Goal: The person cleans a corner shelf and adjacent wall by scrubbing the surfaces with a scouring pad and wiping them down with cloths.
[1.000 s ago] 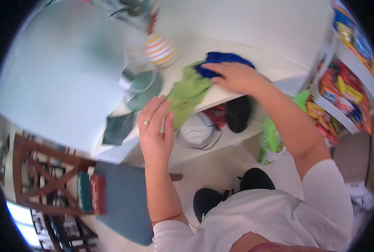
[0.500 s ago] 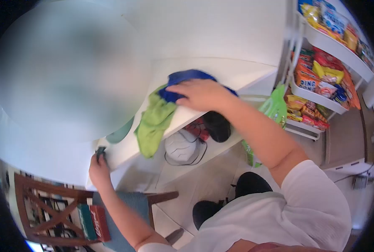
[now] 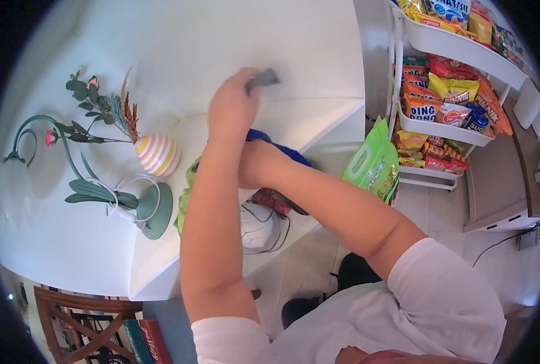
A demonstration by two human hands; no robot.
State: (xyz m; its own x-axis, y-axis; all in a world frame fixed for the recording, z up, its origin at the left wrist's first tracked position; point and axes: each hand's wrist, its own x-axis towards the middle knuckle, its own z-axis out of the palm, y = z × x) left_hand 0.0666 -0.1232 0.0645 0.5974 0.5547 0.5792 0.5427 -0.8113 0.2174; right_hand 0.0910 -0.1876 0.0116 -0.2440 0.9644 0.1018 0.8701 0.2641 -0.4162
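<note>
My left hand (image 3: 232,106) is raised over the white shelf surface, its fingers closed round a small dark object (image 3: 264,79), blurred by motion, whose kind I cannot make out. My left forearm crosses over my right hand (image 3: 256,165), which rests by the blue cloth (image 3: 282,149); the fingers of that hand are hidden. A green cloth (image 3: 185,200) shows at the left side of my left forearm, the rest of it covered.
A striped vase (image 3: 158,155) with flowers and a green leafy stand (image 3: 156,212) with white cable are at left. Underneath lies a white ball-like item (image 3: 255,227). At right are a green bag (image 3: 373,161) and a snack trolley (image 3: 446,127); a chair (image 3: 88,309) is lower left.
My left hand has moved from the shelf's left end up and right, carrying the dark object across my right arm. The large blurred pale disc at upper left is gone, revealing vase and stand.
</note>
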